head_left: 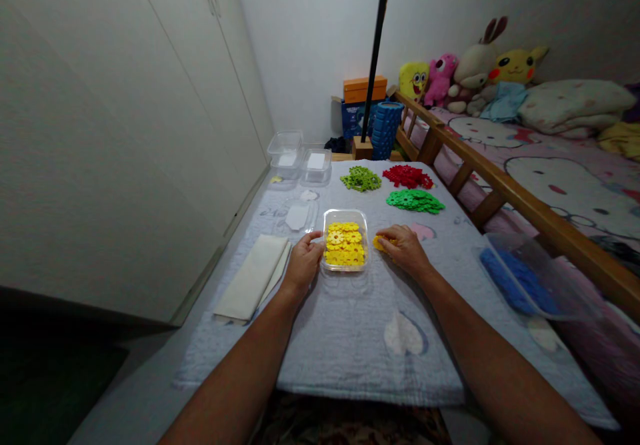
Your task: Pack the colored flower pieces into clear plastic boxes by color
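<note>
A clear plastic box (326, 237) full of yellow flower-shaped pieces (345, 244) sits in the middle of a pale blue cloth (350, 325). My left hand (303, 263) rests against the box's left side, fingers curled with the thumb touching its rim. My right hand (406, 248) lies just right of the box, its fingers closed over several loose yellow pieces (380, 242) on the cloth.
Farther back lie piles of lime pieces (361, 178), red pieces (408, 176) and green pieces (415, 200). Empty clear boxes (300, 158) and a lid (299, 217) sit back left. A folded cloth (254, 276) lies left. A tub of blue pieces (520, 278) stands right, by a wooden bed rail (505, 188).
</note>
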### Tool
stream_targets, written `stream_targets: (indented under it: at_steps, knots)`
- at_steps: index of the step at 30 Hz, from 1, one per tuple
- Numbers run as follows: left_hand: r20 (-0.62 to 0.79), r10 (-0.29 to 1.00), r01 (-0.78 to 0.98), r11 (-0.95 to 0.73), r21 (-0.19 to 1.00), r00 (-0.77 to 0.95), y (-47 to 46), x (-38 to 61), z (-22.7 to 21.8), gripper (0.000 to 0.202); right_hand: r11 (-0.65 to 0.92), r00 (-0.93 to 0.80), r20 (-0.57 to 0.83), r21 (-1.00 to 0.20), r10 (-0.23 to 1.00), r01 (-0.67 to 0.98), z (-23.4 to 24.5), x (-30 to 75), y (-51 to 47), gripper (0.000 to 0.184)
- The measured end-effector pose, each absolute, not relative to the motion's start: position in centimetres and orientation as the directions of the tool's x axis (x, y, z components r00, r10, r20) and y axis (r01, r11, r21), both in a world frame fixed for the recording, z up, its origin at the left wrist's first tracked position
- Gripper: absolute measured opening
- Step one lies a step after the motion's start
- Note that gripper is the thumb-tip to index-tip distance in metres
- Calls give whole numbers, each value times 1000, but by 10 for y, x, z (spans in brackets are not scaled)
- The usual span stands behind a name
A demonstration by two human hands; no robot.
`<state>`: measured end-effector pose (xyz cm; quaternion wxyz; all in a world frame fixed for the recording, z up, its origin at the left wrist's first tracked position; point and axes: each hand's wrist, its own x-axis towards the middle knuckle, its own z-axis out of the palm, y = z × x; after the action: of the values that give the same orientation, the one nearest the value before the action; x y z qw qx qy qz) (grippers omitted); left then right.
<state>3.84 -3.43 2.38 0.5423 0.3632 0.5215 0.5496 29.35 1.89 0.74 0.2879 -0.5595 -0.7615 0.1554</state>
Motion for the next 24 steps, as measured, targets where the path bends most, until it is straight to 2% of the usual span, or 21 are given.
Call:
stream_targets:
  at_steps: [4, 11, 18, 21, 24]
  knots:
    - [-173, 974, -218, 139, 966, -148, -35, 38, 24, 51, 286, -169, 241, -620, 956, 730, 8, 295, 19, 21]
    - [-191, 970, -258, 147, 955, -153, -36, 40, 29, 52, 342, -195, 324, -499, 926, 796, 17, 299, 19, 11]
    - [-186, 972, -261, 144, 955, -145, -34, 40, 26, 52, 279, -118, 259, -769, 958, 575, 54, 284, 15, 20]
    - [-186, 972, -256, 146, 956, -141, -34, 39, 26, 51, 315, -225, 228, -787, 947, 530, 63, 262, 16, 19]
    - [-182, 973, -238, 145, 960, -143, -35, 39, 27, 50, 386, -305, 249, -724, 919, 572, 60, 242, 20, 13]
